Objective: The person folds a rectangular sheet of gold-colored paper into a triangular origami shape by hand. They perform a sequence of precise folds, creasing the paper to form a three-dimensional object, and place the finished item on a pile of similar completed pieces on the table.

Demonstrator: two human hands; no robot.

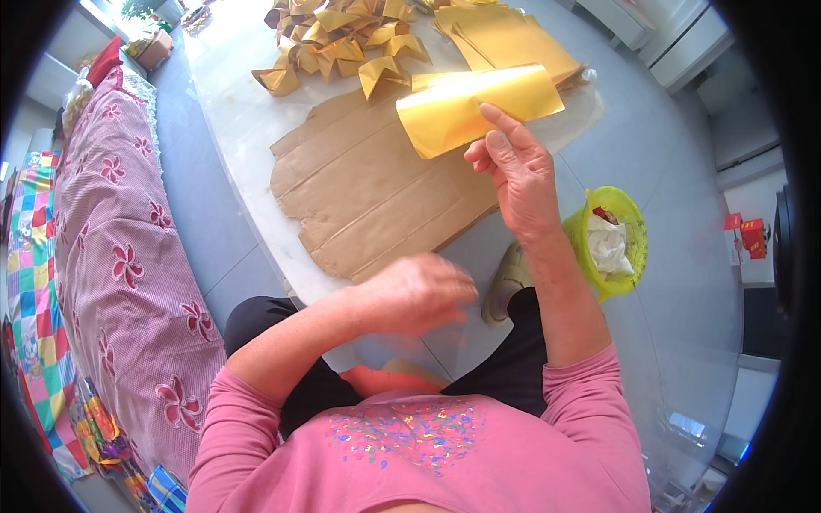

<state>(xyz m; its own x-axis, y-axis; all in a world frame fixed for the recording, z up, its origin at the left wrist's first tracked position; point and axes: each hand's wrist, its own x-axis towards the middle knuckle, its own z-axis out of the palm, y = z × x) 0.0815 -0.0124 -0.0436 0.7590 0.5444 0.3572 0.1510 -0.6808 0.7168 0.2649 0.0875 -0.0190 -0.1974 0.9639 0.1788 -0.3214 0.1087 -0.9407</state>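
Observation:
A curved sheet of shiny gold paper spans the top of the cardboard and the near side of the gold paper stack. My right hand is at its lower edge, with the index fingertip against the gold surface and the other fingers curled below. Whether those fingers grip the sheet cannot be made out. My left hand, blurred by motion, is over the near edge of the brown corrugated cardboard. Its fingers look bent, and nothing shows in them.
Folded gold paper pieces lie heaped at the far side of the pale table. A lime-green waste bin with crumpled white paper stands on the floor at right. On the left is a seat draped in pink flowered cloth.

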